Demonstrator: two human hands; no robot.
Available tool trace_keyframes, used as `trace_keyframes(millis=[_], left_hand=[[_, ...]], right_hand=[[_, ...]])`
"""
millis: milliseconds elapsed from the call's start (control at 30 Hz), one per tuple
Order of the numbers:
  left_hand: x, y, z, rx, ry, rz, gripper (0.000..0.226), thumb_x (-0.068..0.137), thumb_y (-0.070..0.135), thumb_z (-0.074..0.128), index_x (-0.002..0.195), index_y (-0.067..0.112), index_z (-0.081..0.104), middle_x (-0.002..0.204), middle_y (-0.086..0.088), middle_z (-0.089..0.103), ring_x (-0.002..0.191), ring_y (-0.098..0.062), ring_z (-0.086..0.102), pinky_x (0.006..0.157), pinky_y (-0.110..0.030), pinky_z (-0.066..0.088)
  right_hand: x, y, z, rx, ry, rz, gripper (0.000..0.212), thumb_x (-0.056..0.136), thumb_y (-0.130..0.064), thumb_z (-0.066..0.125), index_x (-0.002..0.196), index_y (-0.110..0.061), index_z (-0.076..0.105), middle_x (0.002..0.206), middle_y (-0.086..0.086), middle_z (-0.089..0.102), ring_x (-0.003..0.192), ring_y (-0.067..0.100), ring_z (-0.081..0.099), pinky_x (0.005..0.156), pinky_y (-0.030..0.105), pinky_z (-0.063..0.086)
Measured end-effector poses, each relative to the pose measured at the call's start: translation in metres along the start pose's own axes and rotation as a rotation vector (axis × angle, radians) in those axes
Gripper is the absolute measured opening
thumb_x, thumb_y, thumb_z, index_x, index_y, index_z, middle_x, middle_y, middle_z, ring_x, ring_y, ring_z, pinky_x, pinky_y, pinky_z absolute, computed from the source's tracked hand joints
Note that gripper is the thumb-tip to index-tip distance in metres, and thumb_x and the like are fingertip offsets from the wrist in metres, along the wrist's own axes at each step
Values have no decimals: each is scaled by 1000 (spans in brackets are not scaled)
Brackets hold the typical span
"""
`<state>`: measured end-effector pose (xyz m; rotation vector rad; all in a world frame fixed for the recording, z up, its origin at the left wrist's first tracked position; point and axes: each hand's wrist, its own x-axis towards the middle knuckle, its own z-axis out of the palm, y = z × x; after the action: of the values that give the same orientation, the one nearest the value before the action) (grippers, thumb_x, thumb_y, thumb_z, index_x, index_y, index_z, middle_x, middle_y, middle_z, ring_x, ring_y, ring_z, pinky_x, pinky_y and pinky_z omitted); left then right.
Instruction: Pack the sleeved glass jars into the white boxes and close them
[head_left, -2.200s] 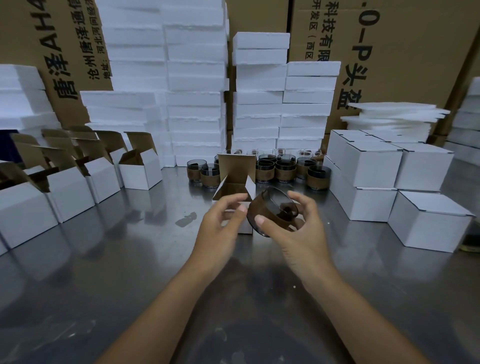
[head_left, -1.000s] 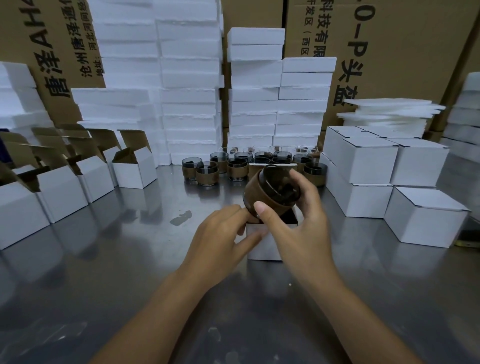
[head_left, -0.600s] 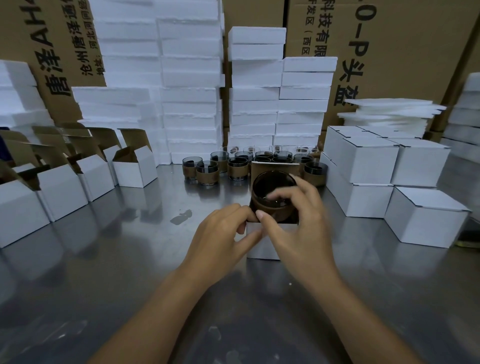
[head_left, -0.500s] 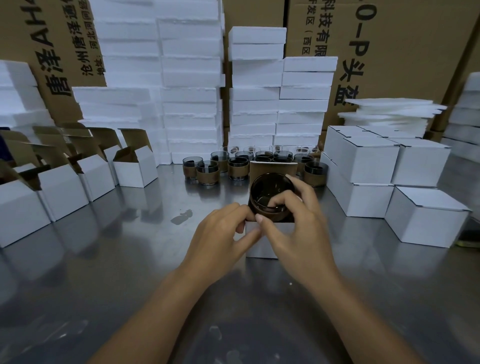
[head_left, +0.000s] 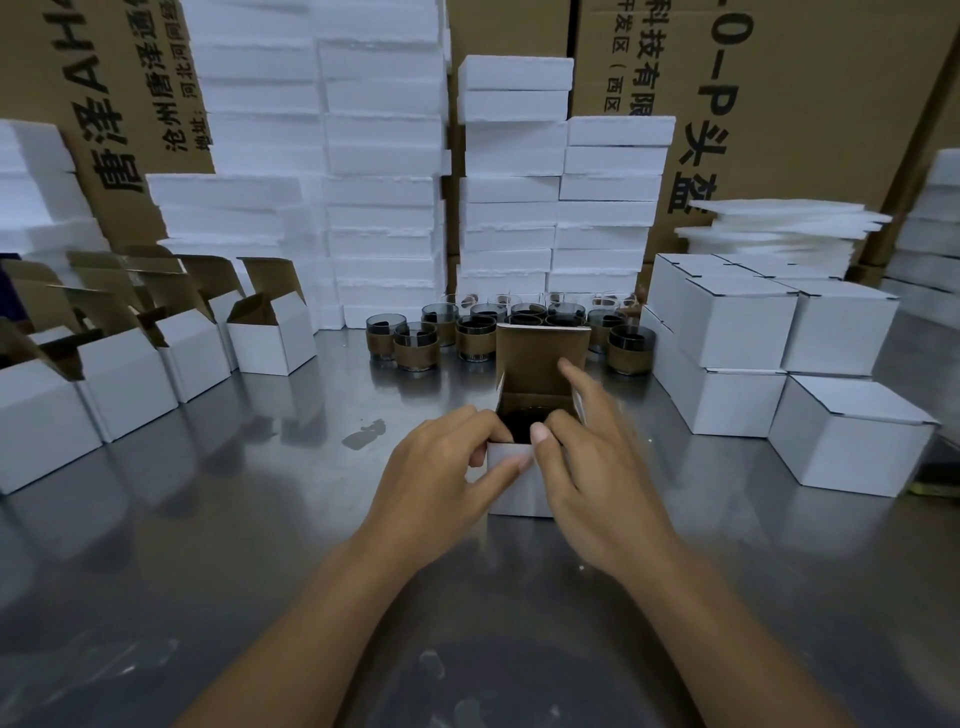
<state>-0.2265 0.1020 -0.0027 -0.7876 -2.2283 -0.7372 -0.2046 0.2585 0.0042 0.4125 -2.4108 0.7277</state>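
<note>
A small white box (head_left: 511, 488) stands open on the steel table in front of me, its brown-lined lid (head_left: 543, 358) upright at the back. A dark glass jar (head_left: 527, 422) sits down inside it, only its rim showing. My left hand (head_left: 441, 467) grips the box's near left corner, thumb on the front wall. My right hand (head_left: 592, 457) is at the box's right side with fingers spread and slightly blurred, thumb at the near rim, index finger raised toward the lid. Several sleeved jars (head_left: 415, 345) wait in a cluster behind the box.
Open white boxes (head_left: 270, 338) line the left side. Closed white boxes (head_left: 852, 441) are stacked on the right. White foam blocks (head_left: 384, 208) and brown cartons (head_left: 779, 104) form a wall at the back. The steel table (head_left: 234, 519) shows a small smear left of the box.
My right hand lowered the jar fully into the box and let go of it. My left hand kept hold of the box corner.
</note>
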Motion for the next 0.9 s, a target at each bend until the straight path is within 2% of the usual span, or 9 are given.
trace_keyframes(millis=[133,233,300,367,433,567,733,833,900], left_hand=[[2,0,-4,-91,-1,-24,22,85,46,58,105,37,59,71,10,49,67,-10,49,61,-26,45],[6,5,-8,-339,85,-211,33,87,52,53,117,58,41,74,10,49,73,-8,51,60,-17,45],[9,6,-7,-477,82,-385,36,88,48,49,115,65,32,83,19,50,80,1,53,54,-16,46],[11,5,-2,-544,20,-524,42,89,47,49,123,59,30,95,22,49,86,4,53,58,-14,41],[11,2,4,-586,-58,-610,51,89,47,51,134,49,27,110,12,49,93,1,53,64,-14,39],[13,-1,7,-670,-119,-687,54,90,41,54,136,49,26,116,11,47,94,4,50,63,-8,36],[14,0,4,-709,-118,-600,53,93,23,51,110,68,29,110,20,43,93,9,48,57,4,38],[14,1,3,-697,-89,-571,49,92,22,53,105,66,34,111,22,44,97,10,48,63,-6,40],[13,-1,3,-721,-55,-566,40,91,21,55,101,58,43,113,18,49,100,8,50,70,-11,39]], right_hand=[[1,-7,-2,116,84,18,22,98,-29,37,91,-23,57,146,-5,34,134,7,28,105,25,25],[4,-12,-5,417,341,116,16,93,-25,39,102,-33,50,123,-14,47,119,-4,40,96,9,31],[7,-10,-6,598,395,284,22,95,-19,46,108,-37,45,114,-18,49,113,0,46,90,12,37],[10,-6,-4,716,325,475,32,92,-15,54,117,-32,42,116,-15,49,111,4,48,84,15,35],[12,-4,0,790,219,588,42,90,-15,58,127,-26,41,119,-11,47,109,4,46,83,15,33],[12,-2,5,782,125,569,51,90,-9,54,136,-26,40,102,-19,51,94,-7,51,63,-2,37],[13,-4,5,769,111,513,61,88,-2,51,133,-43,40,100,-17,58,93,-7,55,64,3,42],[13,-4,3,780,102,491,55,88,-1,51,105,-53,47,100,-15,60,81,-10,58,57,1,41],[14,-5,1,814,109,497,42,90,-3,50,94,-45,53,97,-15,61,72,-12,58,53,2,40]])
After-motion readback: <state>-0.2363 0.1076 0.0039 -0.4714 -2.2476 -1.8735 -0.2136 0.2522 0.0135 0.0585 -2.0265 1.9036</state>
